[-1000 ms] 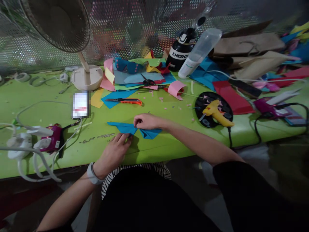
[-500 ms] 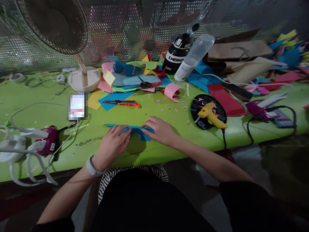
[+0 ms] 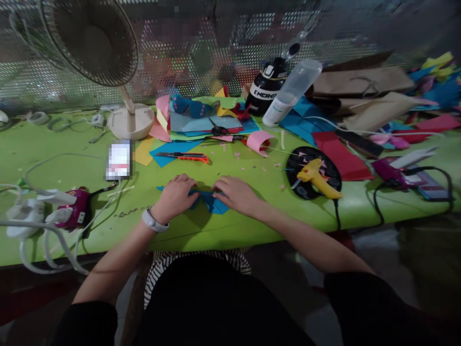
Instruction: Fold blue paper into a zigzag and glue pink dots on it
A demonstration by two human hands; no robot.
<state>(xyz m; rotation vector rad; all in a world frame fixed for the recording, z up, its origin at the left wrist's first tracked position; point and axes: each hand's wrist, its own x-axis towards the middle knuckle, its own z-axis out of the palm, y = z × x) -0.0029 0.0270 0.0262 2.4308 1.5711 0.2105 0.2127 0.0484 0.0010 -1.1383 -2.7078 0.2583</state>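
Left fingers: curled, thumb near fingertips, on folded blue paper
Right fingers: bent, pinching its right part
Hands: palms down, near table's front edge

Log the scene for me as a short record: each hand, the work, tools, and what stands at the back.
left hand: on the left part of the folded blue paper; grip unclear
right hand: on its right part; grip unclear
work surface: green table
cutting tools: utility knife, scissors; neither in a hand
glue gun: yellow, lying on a black round tray
back: fan, black bottle
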